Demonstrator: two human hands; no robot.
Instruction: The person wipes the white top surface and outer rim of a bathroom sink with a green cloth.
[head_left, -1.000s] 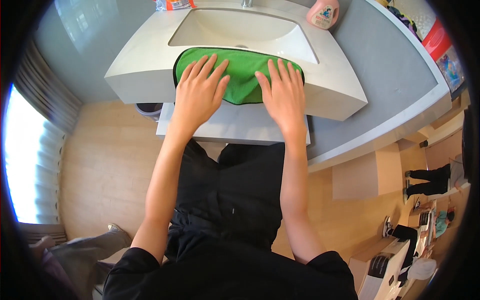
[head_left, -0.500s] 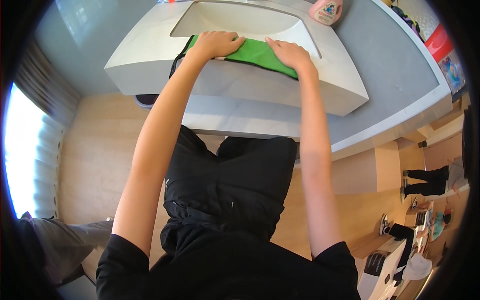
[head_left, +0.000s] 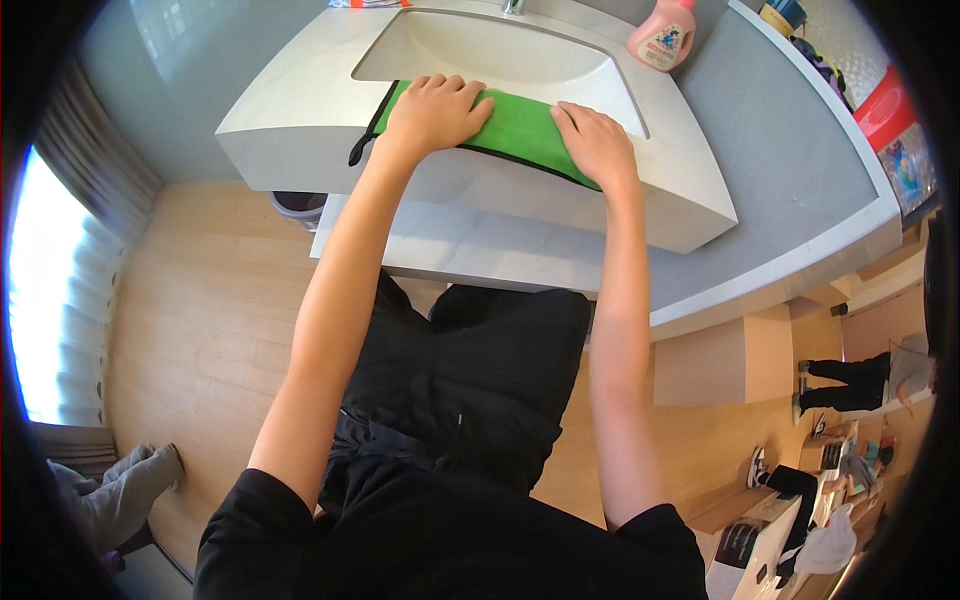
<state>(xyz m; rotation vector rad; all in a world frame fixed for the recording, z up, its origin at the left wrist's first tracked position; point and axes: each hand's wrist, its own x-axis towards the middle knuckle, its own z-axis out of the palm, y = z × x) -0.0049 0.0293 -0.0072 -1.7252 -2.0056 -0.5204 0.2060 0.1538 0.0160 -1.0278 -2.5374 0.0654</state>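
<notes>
A green cloth (head_left: 522, 128) with a dark edge lies flat along the front rim of a white sink (head_left: 300, 95). My left hand (head_left: 435, 108) rests palm down on the cloth's left end, fingers together and pointing toward the basin. My right hand (head_left: 597, 140) presses flat on the cloth's right end. Both arms are stretched out straight from the lower edge. A dark loop of the cloth hangs over the sink's front edge at the left.
A pink bottle (head_left: 662, 35) stands behind the basin near the tap (head_left: 513, 6). The grey counter (head_left: 790, 180) runs off to the right, with a red box (head_left: 885, 110) at its far end. Another person (head_left: 865, 368) stands far right on the wooden floor.
Both hands have slid the green cloth away from me, from the sink's front face up onto its rim. The fingers, spread wide a second ago, are now closer together.
</notes>
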